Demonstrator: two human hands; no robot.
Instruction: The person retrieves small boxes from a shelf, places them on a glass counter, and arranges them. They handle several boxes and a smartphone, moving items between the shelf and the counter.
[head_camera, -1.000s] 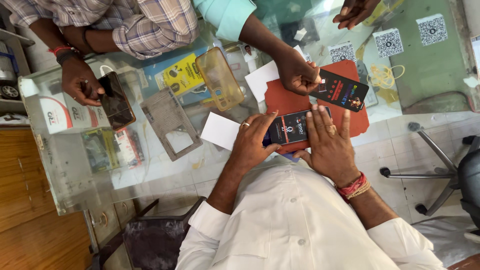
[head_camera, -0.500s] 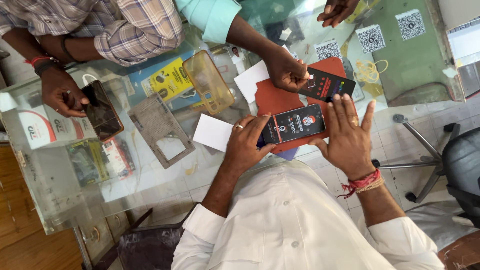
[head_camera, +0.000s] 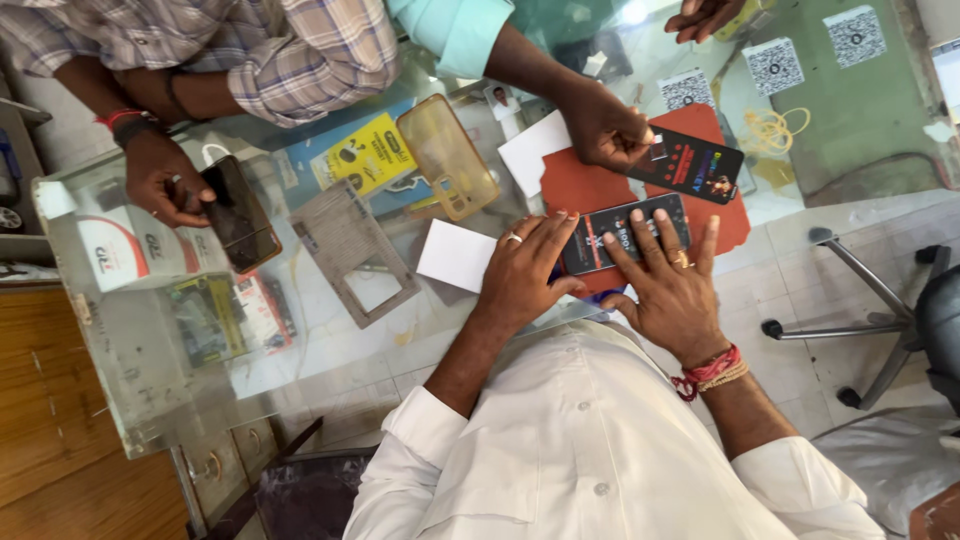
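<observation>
The left hand (head_camera: 520, 272) pinches the left end of a dark packet (head_camera: 625, 233), with its fingers on top and its thumb at the near edge, so it has a grip on it. The right hand (head_camera: 668, 292) lies flat on the same packet with its fingers spread out, pressing down and not closed around it. There is a ring on each hand, and a red thread band (head_camera: 710, 370) sits on the right wrist. The packet is flat and lies on a red mat (head_camera: 575, 185) on the glass counter (head_camera: 330, 335), just in front of the person's white shirt (head_camera: 590, 450). At 1 o'clock from the packet, very near, another person's hand (head_camera: 605, 128) in a teal sleeve holds a second dark packet (head_camera: 695, 165) on the same mat. At 9 o'clock, just beside the left hand, lies a white card (head_camera: 455, 255). Farther out at 9 o'clock is a grey frame (head_camera: 350, 250). At 10 o'clock lie a see-through orange phone case (head_camera: 448, 155) and a yellow card (head_camera: 365, 155). Far out at 9 o'clock, a third person's hand (head_camera: 160, 180) in a checked sleeve holds a dark phone (head_camera: 240, 215). At 3 o'clock, on the floor, well apart from the counter, stands a chair base (head_camera: 870, 310) with wheels.
</observation>
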